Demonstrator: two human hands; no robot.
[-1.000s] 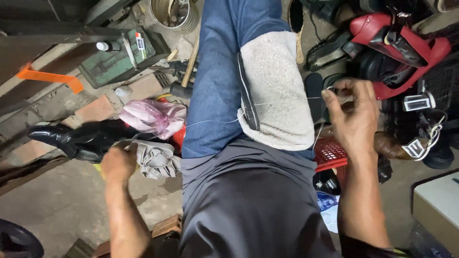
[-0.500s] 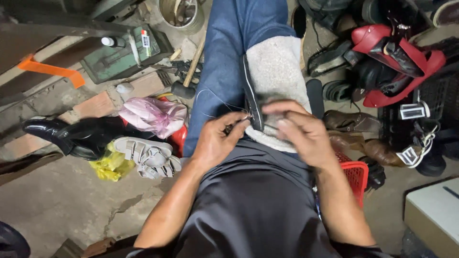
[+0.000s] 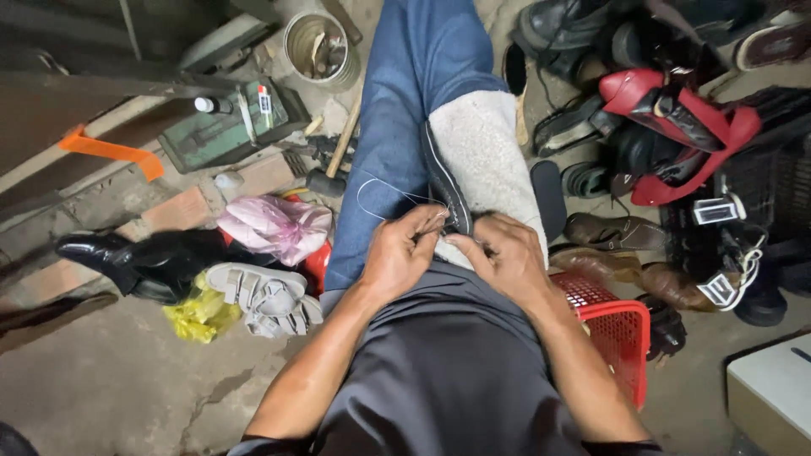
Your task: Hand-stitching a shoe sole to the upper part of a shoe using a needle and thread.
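Head view, looking straight down at a seated person's lap: a shoe (image 3: 481,160) with a pale woolly upper and a dark sole edge lies on the thigh of the blue-jeaned leg (image 3: 405,110), toe pointing away. Both hands meet at its near end. The left hand (image 3: 401,253) has its fingers (image 3: 427,224) pinched narrow against the dark sole rim, and a thin pale thread (image 3: 376,187) loops out from that pinch over the jeans. The right hand (image 3: 507,253) rests just beside it, touching the shoe, fingers curled narrow at the same seam; whether they grip a needle I cannot tell, since the tips are hidden.

On the concrete floor (image 3: 101,380) to the left lie a black dress shoe (image 3: 127,257), a pair of grey strapped sandals (image 3: 262,295) on a yellow plastic bag (image 3: 198,312), and a pink bag (image 3: 274,226). Farther up sit a green metal box (image 3: 228,127) and a tin can (image 3: 317,46) of small tools, with a wooden-handled hammer (image 3: 338,152) near the knee. To the right, a red plastic basket (image 3: 617,329) stands just beside the right forearm, brown shoes (image 3: 625,253) lie past it, and a red bag (image 3: 676,127) rests among a heap of dark footwear.
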